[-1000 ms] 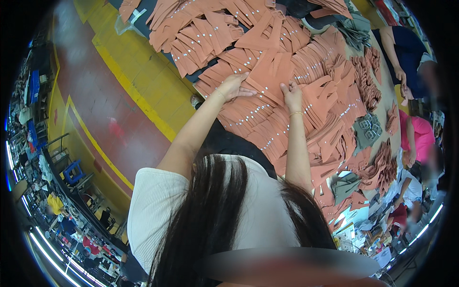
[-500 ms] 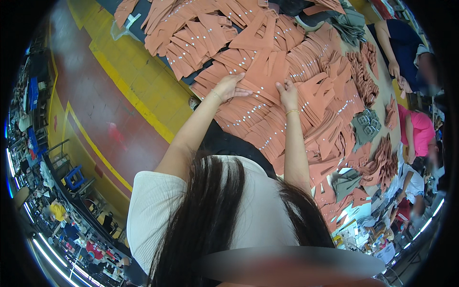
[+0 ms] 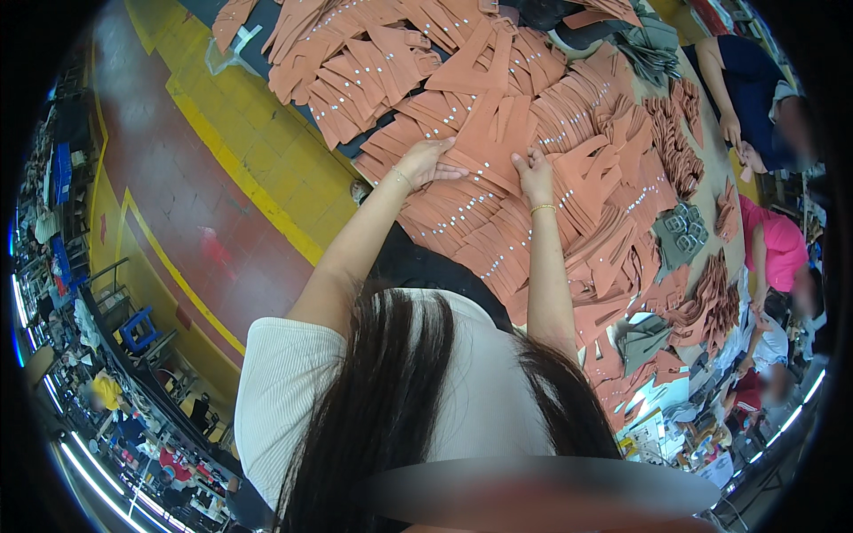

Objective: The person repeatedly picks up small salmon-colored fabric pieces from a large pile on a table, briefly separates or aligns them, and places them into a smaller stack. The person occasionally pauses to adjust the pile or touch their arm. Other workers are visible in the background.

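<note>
Both my arms reach over a table heaped with flat orange-brown cut pieces. Between my hands lies one wide cut piece [image 3: 490, 142] with slit, strip-like ends pointing away from me. My left hand [image 3: 428, 165] has its left edge, with the thumb apart from the fingers. At its right edge my right hand [image 3: 536, 178] pinches it, thumb on top and the other fingers mostly hidden. Under and around it, overlapping rows of similar pieces [image 3: 471, 213] carry small white labels. Another large piece [image 3: 475, 64] rests on the rows just beyond.
Dark green pieces [image 3: 682, 233] and bundled brown strips [image 3: 673, 133] lie along the table's right side. Co-workers stand there, one in dark clothing [image 3: 742, 98], another in pink [image 3: 782, 244]. A yellow-and-red floor [image 3: 204, 178] runs along the left, with a blue stool [image 3: 139, 329] farther off.
My hands and the piece between them stay practically where they were. At the right, the co-worker in pink and a person in white nearby have shifted slightly.
</note>
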{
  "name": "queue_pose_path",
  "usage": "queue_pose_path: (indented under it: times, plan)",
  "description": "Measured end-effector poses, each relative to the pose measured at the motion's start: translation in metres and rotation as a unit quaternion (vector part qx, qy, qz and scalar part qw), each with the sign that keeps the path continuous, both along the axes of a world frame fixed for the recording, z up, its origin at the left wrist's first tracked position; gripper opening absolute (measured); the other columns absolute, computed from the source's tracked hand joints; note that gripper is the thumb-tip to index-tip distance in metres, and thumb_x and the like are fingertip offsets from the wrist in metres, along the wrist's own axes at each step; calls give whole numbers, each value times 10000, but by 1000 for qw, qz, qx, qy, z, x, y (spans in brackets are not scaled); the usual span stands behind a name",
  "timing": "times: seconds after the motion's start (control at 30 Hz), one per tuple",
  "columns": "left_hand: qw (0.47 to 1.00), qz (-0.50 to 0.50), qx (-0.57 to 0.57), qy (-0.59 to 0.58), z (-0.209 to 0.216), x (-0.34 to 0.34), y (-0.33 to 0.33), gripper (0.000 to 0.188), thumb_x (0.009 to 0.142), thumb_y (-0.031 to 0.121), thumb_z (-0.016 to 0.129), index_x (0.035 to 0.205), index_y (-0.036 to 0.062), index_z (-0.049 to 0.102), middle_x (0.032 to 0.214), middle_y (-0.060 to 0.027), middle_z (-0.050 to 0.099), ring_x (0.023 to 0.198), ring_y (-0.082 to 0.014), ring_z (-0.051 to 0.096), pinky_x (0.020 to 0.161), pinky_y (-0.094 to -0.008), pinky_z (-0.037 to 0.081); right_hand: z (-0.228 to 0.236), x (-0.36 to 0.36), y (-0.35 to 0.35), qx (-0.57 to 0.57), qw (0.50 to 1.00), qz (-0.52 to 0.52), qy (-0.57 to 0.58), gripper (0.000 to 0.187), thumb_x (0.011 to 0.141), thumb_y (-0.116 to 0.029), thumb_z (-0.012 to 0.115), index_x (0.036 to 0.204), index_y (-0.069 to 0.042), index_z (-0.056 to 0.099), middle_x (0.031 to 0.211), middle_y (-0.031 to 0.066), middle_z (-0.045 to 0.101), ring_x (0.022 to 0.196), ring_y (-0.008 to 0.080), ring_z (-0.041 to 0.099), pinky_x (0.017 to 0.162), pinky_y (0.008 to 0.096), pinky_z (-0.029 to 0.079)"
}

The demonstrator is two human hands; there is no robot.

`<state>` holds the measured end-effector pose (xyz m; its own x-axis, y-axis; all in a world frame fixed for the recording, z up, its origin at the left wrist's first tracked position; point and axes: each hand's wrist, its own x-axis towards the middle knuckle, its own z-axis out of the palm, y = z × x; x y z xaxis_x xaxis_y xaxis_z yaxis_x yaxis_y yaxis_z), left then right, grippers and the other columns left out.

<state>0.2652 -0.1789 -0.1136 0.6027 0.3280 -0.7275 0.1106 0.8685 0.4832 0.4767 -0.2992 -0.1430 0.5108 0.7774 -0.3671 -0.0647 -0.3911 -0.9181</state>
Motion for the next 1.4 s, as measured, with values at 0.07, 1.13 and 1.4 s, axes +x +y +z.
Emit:
queue_pose_path:
  times: [0.07,1.13,1.4]
  plan:
    - [1000,2,-2,-7,1,0,0,454,971,293,498,1258,-52,431,1141,-215,593,908,-322,672,755,-339,590,0,1,0,-8,1000,3,-4,223,862,-47,629,1052,50,567,975,121,676,870,138,636,765,253,494]
    - [991,-70,114,-20,50,7,20,252,871,149,659,1053,6,559,970,-78,644,830,-193,685,667,-234,559,68,7,-21,78,982,-93,-142,228,861,-178,666,982,9,614,816,39,602,712,126,516,690,255,442]
    - [954,-173,189,-155,150,105,22,305,871,125,651,1103,-19,514,1008,-104,650,814,-193,691,668,-223,583,141,89,-166,100,932,-328,-122,220,917,-151,608,1050,24,587,937,17,622,826,62,536,728,209,434]
